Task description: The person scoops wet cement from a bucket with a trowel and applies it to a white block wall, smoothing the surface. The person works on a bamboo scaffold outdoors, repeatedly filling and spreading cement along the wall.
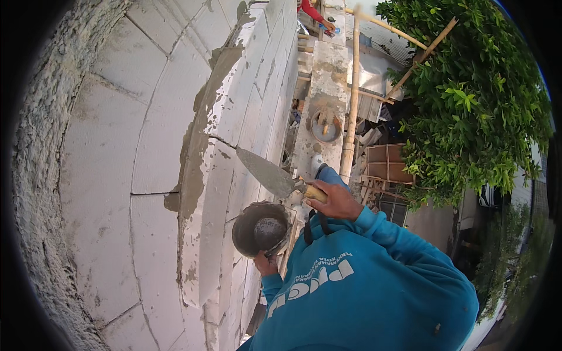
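Observation:
My right hand [338, 202] is closed round the wooden handle of a pointed trowel [266, 172]. Grey mortar coats the blade, whose tip points left toward the block wall [158, 134]. Lower and to the left, my left hand [266, 264] grips the rim of a dark round bucket [246, 229], tilted so that its inside shows. A rounded grey lump lies in it. Wet grey mortar [196, 134] is smeared along the edge of the wall's projecting ledge, with ragged patches on its pale face. Trowel and bucket are apart from each other.
A mortar-stained scaffold plank [328, 76] runs away ahead, bearing a round pan [325, 126] with cloudy liquid and a tool in it. Bamboo poles [352, 88] line its right side. Farther off, a co-worker's red-sleeved hand [329, 26] is over the plank. A leafy tree [468, 99] stands right.

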`<move>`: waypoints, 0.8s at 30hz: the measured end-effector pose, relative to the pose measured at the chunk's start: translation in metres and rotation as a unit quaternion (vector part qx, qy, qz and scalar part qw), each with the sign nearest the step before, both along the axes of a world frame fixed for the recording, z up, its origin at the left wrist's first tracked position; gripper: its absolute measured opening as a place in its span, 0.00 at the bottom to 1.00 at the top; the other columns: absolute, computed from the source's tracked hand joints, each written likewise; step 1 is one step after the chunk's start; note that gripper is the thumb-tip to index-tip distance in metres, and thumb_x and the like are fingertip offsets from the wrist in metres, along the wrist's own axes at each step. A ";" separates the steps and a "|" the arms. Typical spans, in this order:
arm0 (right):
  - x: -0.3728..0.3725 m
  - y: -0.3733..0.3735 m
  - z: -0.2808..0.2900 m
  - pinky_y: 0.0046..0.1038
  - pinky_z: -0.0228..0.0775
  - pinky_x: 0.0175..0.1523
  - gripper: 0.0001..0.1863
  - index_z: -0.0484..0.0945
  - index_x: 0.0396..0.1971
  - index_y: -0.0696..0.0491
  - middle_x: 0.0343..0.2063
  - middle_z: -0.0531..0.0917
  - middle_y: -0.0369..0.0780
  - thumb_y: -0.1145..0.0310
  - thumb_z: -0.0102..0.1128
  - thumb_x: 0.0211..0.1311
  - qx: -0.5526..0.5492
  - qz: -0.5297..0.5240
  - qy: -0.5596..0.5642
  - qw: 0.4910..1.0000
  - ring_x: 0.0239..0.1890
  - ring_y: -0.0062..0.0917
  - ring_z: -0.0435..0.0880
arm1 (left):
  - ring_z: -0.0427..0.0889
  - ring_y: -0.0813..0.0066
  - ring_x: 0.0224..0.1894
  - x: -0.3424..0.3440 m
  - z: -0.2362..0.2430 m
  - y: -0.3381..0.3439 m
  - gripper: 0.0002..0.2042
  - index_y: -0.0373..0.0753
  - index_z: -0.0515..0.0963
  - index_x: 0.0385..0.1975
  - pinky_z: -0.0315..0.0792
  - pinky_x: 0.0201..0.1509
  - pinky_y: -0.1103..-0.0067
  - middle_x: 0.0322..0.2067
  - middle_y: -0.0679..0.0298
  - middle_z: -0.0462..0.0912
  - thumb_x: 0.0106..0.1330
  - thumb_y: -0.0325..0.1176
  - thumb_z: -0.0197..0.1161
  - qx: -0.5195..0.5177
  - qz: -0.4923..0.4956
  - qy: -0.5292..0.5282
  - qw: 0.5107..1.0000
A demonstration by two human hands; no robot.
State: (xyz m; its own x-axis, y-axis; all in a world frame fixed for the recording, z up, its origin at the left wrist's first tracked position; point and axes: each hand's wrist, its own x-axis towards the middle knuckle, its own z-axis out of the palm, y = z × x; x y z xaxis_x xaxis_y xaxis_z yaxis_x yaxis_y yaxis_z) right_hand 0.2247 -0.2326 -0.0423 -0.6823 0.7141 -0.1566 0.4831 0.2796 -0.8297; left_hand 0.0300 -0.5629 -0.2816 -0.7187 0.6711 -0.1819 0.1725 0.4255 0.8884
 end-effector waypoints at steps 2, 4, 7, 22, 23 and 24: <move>0.014 0.000 -0.005 0.42 0.77 0.44 0.30 0.71 0.59 0.52 0.34 0.85 0.49 0.56 0.66 0.60 0.037 -0.010 -0.036 0.999 0.38 0.46 0.85 | 0.83 0.59 0.43 -0.005 -0.027 0.015 0.20 0.41 0.71 0.51 0.84 0.38 0.63 0.46 0.58 0.79 0.57 0.24 0.58 0.034 0.025 -0.067 0.997; 0.028 -0.001 -0.015 0.43 0.77 0.44 0.29 0.71 0.58 0.51 0.36 0.85 0.48 0.56 0.66 0.59 0.072 -0.035 -0.052 0.995 0.39 0.46 0.85 | 0.84 0.59 0.43 -0.007 -0.004 0.060 0.21 0.41 0.70 0.52 0.85 0.37 0.65 0.47 0.57 0.79 0.57 0.23 0.56 0.035 0.086 -0.187 0.978; 0.039 0.010 -0.029 0.43 0.76 0.44 0.26 0.74 0.55 0.49 0.43 0.83 0.47 0.57 0.66 0.58 0.127 -0.067 -0.037 0.989 0.43 0.45 0.84 | 0.84 0.59 0.43 -0.003 0.083 0.157 0.21 0.40 0.70 0.53 0.85 0.35 0.68 0.47 0.55 0.78 0.58 0.23 0.57 0.036 0.286 -0.438 0.852; 0.025 0.203 -0.071 0.38 0.74 0.45 0.27 0.75 0.59 0.48 0.40 0.78 0.44 0.72 0.58 0.56 0.244 0.005 -0.359 0.901 0.43 0.38 0.81 | 0.77 0.67 0.54 0.025 0.116 0.407 0.31 0.27 0.66 0.63 0.68 0.61 0.77 0.53 0.52 0.78 0.54 0.18 0.56 0.087 0.013 -0.226 0.970; 0.022 0.213 -0.077 0.37 0.74 0.45 0.26 0.75 0.59 0.48 0.40 0.78 0.43 0.73 0.58 0.56 0.263 0.007 -0.362 0.894 0.42 0.37 0.81 | 0.77 0.66 0.55 0.028 0.122 0.421 0.31 0.27 0.66 0.63 0.68 0.61 0.76 0.54 0.52 0.78 0.54 0.18 0.56 0.092 -0.008 -0.204 0.974; 0.019 0.221 -0.080 0.36 0.74 0.43 0.26 0.75 0.58 0.48 0.40 0.77 0.43 0.75 0.57 0.56 0.257 0.017 -0.359 0.897 0.42 0.36 0.81 | 0.77 0.65 0.55 0.030 0.122 0.431 0.30 0.27 0.65 0.63 0.69 0.61 0.75 0.54 0.53 0.78 0.56 0.18 0.56 0.071 -0.019 -0.167 0.983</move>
